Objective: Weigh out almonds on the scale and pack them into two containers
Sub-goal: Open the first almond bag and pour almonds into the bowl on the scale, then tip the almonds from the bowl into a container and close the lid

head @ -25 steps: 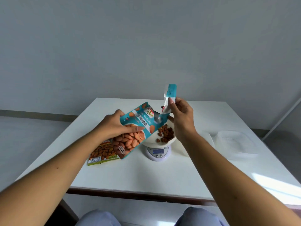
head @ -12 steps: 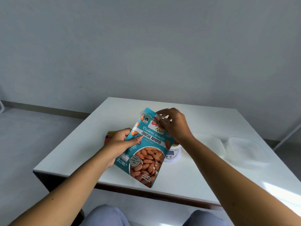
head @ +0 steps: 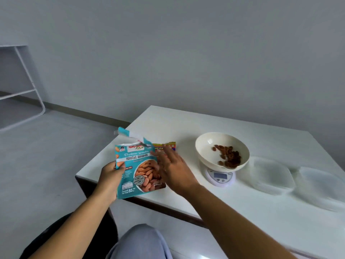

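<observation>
My left hand [head: 110, 177] grips the left edge of a teal roasted-almond pouch [head: 137, 166], held upright over the table's near left corner, its torn top strip flapping at the upper left. My right hand [head: 173, 168] hovers blurred beside the pouch's right edge, fingers spread, holding nothing. A cream bowl [head: 207, 148] holding several almonds [head: 228, 157] rests on a small white digital scale [head: 220, 177]. Two clear plastic containers [head: 271, 174] [head: 321, 186] lie to the right of the scale.
A second almond packet [head: 165, 146] with red and yellow print lies flat on the white table [head: 242, 208] behind the pouch. A white metal rack [head: 24, 86] stands on the floor at far left. My knee shows below the table edge.
The pouch came away from the bowl and is now upright at the table's left corner. My right hand let go of its top and opened. The view swung left.
</observation>
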The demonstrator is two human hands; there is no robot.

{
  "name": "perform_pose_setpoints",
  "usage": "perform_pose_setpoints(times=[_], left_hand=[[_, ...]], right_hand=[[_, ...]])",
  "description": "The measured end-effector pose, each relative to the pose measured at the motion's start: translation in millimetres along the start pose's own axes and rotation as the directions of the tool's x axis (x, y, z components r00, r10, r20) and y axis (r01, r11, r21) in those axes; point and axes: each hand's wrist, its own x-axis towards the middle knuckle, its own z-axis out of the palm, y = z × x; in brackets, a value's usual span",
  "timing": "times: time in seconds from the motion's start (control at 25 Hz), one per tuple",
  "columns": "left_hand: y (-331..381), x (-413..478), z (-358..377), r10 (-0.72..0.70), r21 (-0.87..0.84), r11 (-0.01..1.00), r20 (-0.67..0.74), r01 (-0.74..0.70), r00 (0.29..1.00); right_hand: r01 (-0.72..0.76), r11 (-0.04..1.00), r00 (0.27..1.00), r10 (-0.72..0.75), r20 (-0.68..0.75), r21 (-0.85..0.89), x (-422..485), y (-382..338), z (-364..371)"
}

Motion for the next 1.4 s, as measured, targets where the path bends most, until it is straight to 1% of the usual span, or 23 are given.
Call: perform_pose_setpoints(times=[0.12,0.2,0.28,0.36,0.44,0.56,0.64,0.68,0.72,0.76,0.8,0.84,0.92,0.96,1.0,1.04,1.08,1.12,1.16,1.2,1.28,1.32,1.4], left_hand=[[-23.8,18.8,-9.8,0.075,0.170,0.983,-0.055,-0.064,0.996],[-33.4,22.6,-13.4,0.206,0.360,0.917,-0.058,-0.172,0.977],[-39.6,22.0,-10.4,0.345,0.585,0.758,0.017,-0.290,0.938],[-44.1,19.3,-4.6,0.383,0.711,0.603,0.140,-0.362,0.913],[-47.9,18.5,-1.8,0.386,0.771,0.508,0.196,-0.385,0.901],[-45.7,18.9,-0.7,0.375,0.788,0.498,0.182,-0.363,0.909],[-41.6,13.4,2.6,0.408,0.785,0.494,0.171,-0.374,0.897],[-40.8,8.0,7.2,0.457,0.764,0.489,0.187,-0.421,0.870],[-40.4,0.9,12.8,0.519,0.729,0.474,0.222,-0.494,0.825],[-40.0,-8.2,20.7,0.583,0.682,0.445,0.271,-0.580,0.766],[-39.8,-18.9,30.4,0.630,0.627,0.413,0.327,-0.661,0.704],[-39.8,-32.5,46.7,0.651,0.560,0.391,0.393,-0.731,0.650],[-41.8,-52.7,68.9,0.649,0.468,0.354,0.501,-0.810,0.573],[-44.7,-62.3,81.0,0.638,0.423,0.347,0.547,-0.837,0.542],[-49.2,-72.3,93.9,0.625,0.383,0.348,0.585,-0.856,0.517],[-54.4,-80.0,103.6,0.602,0.365,0.357,0.613,-0.860,0.511],[-59.7,-87.7,113.0,0.572,0.364,0.370,0.636,-0.854,0.519],[-64.3,-95.7,122.7,0.535,0.373,0.388,0.654,-0.843,0.535],[-68.7,-101.3,130.0,0.503,0.389,0.394,0.667,-0.833,0.550],[-72.5,-105.0,135.6,0.476,0.416,0.381,0.677,-0.826,0.561],[-76.3,-107.8,142.4,0.445,0.478,0.314,0.689,-0.820,0.572],[-76.7,-107.9,143.8,0.439,0.500,0.283,0.691,-0.818,0.574],[-77.8,-107.5,143.6,0.428,0.511,0.249,0.704,-0.822,0.567]], right_hand=[[-0.003,1.000,0.995,0.004,0.095,-0.004,-7.6,0.9,30.5],[-0.020,1.000,0.993,0.019,0.121,0.005,-10.4,4.9,42.0],[-0.028,1.000,0.989,0.029,0.143,-0.002,-12.4,8.1,45.9],[-0.025,1.000,0.988,0.025,0.150,-0.003,-14.5,7.8,47.0],[-0.030,0.999,0.989,0.027,0.146,0.017,-14.5,7.6,48.1],[-0.041,0.998,0.985,0.032,0.170,0.052,-14.0,7.9,45.5],[-0.034,0.996,0.989,0.022,0.146,0.078,-16.3,7.7,37.8],[-0.027,0.994,0.994,0.017,0.106,0.101,-20.3,8.6,31.2],[-0.016,0.991,0.999,0.011,0.039,0.133,-25.7,9.9,23.2],[0.002,0.985,0.998,0.009,-0.065,0.171,-33.5,11.8,13.4],[0.018,0.978,0.979,0.024,-0.203,0.206,-42.5,16.4,3.5],[0.015,0.976,0.933,0.065,-0.355,0.217,-55.9,27.9,-8.7],[-0.036,0.975,0.785,0.162,-0.598,0.217,-74.5,49.3,-29.9],[-0.098,0.968,0.711,0.229,-0.664,0.230,-84.8,64.2,-39.6],[-0.182,0.952,0.648,0.306,-0.697,0.248,-96.7,82.4,-48.0],[-0.274,0.926,0.602,0.377,-0.704,0.261,-106.2,100.9,-53.4],[-0.377,0.891,0.576,0.439,-0.689,0.253,-116.5,118.8,-57.8],[-0.478,0.852,0.575,0.487,-0.657,0.212,-127.7,135.7,-60.1],[-0.553,0.820,0.600,0.515,-0.612,0.149,-137.3,148.6,-60.3],[-0.589,0.804,0.639,0.524,-0.563,0.079,-145.0,157.9,-58.8],[-0.590,0.806,0.716,0.498,-0.489,-0.044,-156.8,163.7,-55.8],[-0.578,0.812,0.739,0.479,-0.474,-0.080,-161.9,161.8,-54.5],[-0.555,0.825,0.755,0.448,-0.478,-0.104,-173.1,150.9,-51.8]])
